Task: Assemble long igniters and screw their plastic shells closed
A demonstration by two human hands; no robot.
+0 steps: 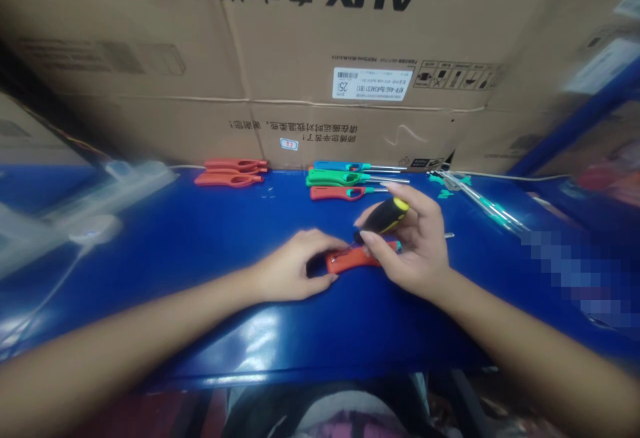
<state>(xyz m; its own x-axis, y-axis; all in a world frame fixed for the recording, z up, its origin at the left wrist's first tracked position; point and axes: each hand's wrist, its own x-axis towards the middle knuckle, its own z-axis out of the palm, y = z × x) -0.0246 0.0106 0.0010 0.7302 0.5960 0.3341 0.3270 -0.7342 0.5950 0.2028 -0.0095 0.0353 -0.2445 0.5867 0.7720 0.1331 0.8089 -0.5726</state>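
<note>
On the blue table lies a red-orange long-nosed lighter (353, 261), its left end between the thumb and fingers of my left hand (295, 266). My right hand (420, 245) grips a black and yellow screwdriver (383, 217) above it. The screwdriver slants down to the left, and its thin tip meets the lighter body near my left fingertips; the exact contact is too small to make out. Part of the lighter's right side is hidden behind my right thumb, with a bit of metal tube (449, 235) showing beyond that hand.
Behind my hands lie blue (333, 166), green (330, 177) and red (327, 193) lighters. Orange handle shells (227, 178) are at back left. Metal tubes with green parts (493, 211) lie at right. A power strip (125, 191) is at left; a cardboard box (280, 78) walls the back.
</note>
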